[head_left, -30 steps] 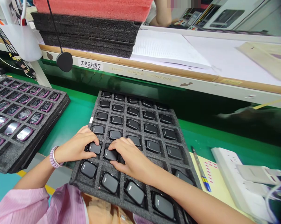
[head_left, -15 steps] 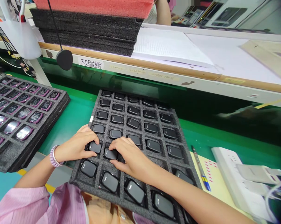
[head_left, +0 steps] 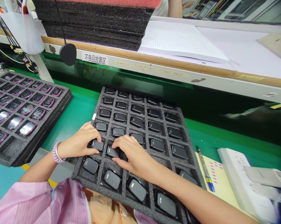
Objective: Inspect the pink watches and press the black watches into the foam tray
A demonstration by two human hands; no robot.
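Observation:
A dark grey foam tray lies in front of me, its square pockets holding rows of black smartwatch bodies with dark screens. My left hand reaches over the tray's left edge, thumb and forefinger closed on the sides of one watch in the second row from the front. Beside it, my right hand grips the neighbouring watch between thumb and fingers, partly covering it. Both watches sit in or at their pockets; whether they are lifted at all I cannot tell. My right forearm hides some pockets.
On the left stands another foam tray of purple-rimmed watch parts. A pen, a yellow sheet and a white power strip are on the right. Above runs a shelf bearing stacked black foam; a black disc hangs before it.
My view has shifted a little, so the scene sits slightly further right. Both hands stay on the same two watches.

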